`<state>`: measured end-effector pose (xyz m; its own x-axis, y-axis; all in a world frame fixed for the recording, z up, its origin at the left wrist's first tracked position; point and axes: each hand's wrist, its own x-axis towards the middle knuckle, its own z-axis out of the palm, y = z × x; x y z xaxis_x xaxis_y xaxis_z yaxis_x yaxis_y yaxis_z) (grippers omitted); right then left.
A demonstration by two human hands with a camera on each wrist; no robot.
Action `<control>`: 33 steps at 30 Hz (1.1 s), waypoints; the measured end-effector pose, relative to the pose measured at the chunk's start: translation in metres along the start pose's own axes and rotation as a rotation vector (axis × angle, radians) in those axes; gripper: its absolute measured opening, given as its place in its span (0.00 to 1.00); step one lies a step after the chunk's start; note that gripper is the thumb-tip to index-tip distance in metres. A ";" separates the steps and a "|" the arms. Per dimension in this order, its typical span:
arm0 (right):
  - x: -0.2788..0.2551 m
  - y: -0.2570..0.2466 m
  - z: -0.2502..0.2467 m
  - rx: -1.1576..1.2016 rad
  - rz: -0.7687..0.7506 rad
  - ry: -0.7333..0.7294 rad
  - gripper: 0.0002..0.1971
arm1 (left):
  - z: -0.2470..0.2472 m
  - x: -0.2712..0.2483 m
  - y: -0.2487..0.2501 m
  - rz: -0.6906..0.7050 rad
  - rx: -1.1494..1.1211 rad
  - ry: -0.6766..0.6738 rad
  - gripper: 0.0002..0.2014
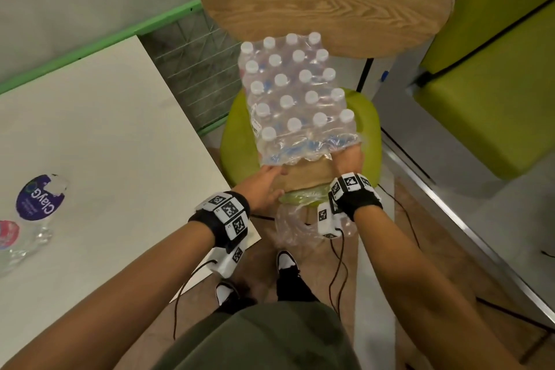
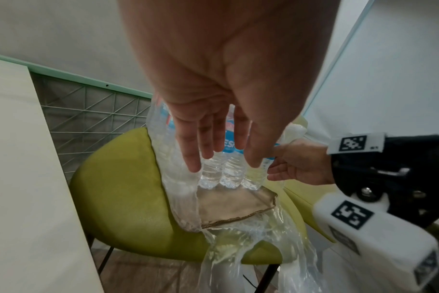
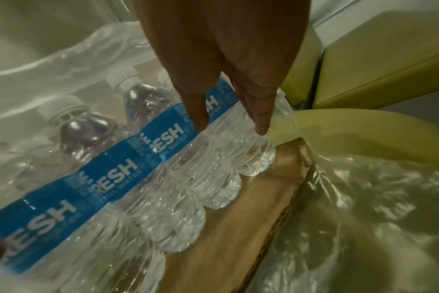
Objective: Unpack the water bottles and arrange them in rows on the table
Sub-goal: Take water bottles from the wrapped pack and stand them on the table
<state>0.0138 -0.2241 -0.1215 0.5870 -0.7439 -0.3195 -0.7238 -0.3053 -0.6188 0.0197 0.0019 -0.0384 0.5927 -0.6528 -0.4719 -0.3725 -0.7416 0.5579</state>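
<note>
A shrink-wrapped pack of water bottles (image 1: 297, 93) with white caps and blue labels stands on a cardboard tray (image 1: 306, 177) on a green chair seat (image 1: 237, 135). The wrap is torn at the near end and loose plastic (image 1: 294, 222) hangs over the seat's front. My left hand (image 1: 277, 173) reaches the near left corner with straight fingers (image 2: 192, 158) against the wrap. My right hand (image 1: 348, 156) lies with straight fingers (image 3: 261, 123) on the rightmost front bottle (image 3: 251, 154). Neither hand grips anything. The bare front row of bottles (image 2: 228, 170) shows between the hands.
A white table (image 1: 105, 135) stands to the left, with a crushed purple-labelled bottle (image 1: 39, 198) and a pink-capped one (image 1: 7, 234) at its left edge. The chair's wooden back (image 1: 324, 6) rises behind the pack. A green bench (image 1: 495, 93) is at right, a wire rack (image 1: 192, 63) behind.
</note>
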 end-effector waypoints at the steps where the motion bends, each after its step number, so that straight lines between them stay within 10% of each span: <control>1: 0.005 0.002 0.001 -0.007 -0.010 0.013 0.20 | 0.000 0.001 0.000 0.003 -0.001 -0.003 0.23; 10: -0.037 0.002 -0.038 -0.049 -0.098 0.021 0.22 | -0.003 0.006 0.007 0.025 -0.044 0.031 0.26; 21: -0.114 -0.004 -0.061 0.251 -0.189 -1.046 0.12 | 0.009 0.003 0.005 -0.042 -0.715 -0.018 0.42; 27: -0.048 -0.037 -0.041 -0.019 -0.057 -0.442 0.21 | -0.014 -0.020 -0.042 -0.067 -0.632 0.030 0.33; 33: -0.033 -0.034 -0.026 -0.266 -0.291 -0.366 0.22 | -0.019 -0.042 -0.072 -0.113 -0.561 0.108 0.28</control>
<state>0.0100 -0.2047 -0.0715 0.8307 -0.3647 -0.4206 -0.5513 -0.6437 -0.5308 0.0355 0.0855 -0.0458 0.6873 -0.5327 -0.4938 0.1150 -0.5915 0.7981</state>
